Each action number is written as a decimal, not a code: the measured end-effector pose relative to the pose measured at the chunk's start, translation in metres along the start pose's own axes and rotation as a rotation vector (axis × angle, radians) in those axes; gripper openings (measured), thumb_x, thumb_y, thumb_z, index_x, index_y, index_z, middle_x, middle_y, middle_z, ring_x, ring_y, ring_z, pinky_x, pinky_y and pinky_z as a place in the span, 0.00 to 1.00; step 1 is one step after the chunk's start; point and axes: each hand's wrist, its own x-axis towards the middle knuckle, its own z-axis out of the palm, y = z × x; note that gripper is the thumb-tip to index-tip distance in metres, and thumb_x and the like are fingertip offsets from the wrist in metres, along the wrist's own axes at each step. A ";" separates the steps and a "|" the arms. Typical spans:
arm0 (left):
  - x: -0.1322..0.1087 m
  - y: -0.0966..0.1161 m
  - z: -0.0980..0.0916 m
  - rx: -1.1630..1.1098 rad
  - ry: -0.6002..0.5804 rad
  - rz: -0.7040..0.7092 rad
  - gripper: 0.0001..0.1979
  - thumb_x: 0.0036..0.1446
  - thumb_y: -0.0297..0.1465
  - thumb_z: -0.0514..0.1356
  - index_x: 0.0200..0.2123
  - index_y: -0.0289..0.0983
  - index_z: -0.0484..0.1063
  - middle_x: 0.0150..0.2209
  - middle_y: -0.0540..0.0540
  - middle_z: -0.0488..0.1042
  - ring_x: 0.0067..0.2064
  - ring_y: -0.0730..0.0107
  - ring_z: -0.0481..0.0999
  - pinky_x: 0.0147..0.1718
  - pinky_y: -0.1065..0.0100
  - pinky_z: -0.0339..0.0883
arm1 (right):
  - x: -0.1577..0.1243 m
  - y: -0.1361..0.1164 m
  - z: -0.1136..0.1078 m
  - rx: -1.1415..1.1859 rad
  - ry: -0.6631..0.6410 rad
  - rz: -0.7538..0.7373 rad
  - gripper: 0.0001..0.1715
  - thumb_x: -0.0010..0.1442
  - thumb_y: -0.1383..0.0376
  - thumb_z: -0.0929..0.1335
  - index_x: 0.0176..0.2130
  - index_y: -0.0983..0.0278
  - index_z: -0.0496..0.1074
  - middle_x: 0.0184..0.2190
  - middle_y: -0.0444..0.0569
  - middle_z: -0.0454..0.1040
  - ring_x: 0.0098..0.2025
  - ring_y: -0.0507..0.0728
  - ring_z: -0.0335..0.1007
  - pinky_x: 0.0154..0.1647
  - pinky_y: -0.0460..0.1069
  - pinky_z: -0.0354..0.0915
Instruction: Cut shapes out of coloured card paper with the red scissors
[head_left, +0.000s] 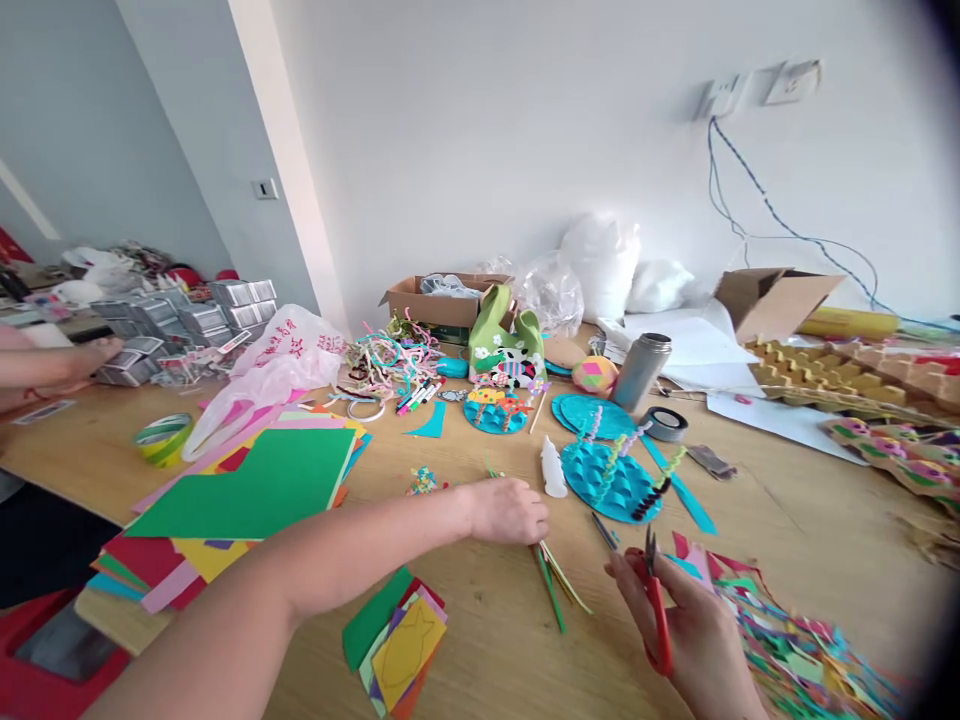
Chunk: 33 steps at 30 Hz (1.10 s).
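A: Where do the thin green and pale yellow strips (551,590) lie?
B: On the wooden table (487,625), left of the small white plastic bottle (553,467) and on its near side. They pass beneath the left hand (508,510), showing on both sides of its curled fingers; the fingertips are hidden, so I cannot tell whether they grip
A: How do the strips look?
B: Slender, fairly straight, fanned apart at the near ends
A: The right hand (694,615)?
B: Right of the bottle and nearer the person, grasping the red-handled metal scissors (662,627), blades pointing away from the person
A: Any room?
B: Bare wood on the bottle's near side, as far as the stack of small coloured cards (411,648); just right of the bottle sits the round, bumpy blue tray (592,485), and farther right and nearer, the heap of multicoloured paper scraps (802,640)
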 end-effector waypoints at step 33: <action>-0.034 -0.090 0.015 -0.164 -0.247 -0.587 0.09 0.48 0.20 0.55 0.32 0.33 0.73 0.34 0.40 0.75 0.40 0.61 0.74 0.38 0.65 0.66 | -0.006 0.022 0.003 -0.015 -0.058 -0.039 0.09 0.56 0.59 0.67 0.33 0.63 0.72 0.29 0.50 0.77 0.27 0.56 0.75 0.25 0.47 0.69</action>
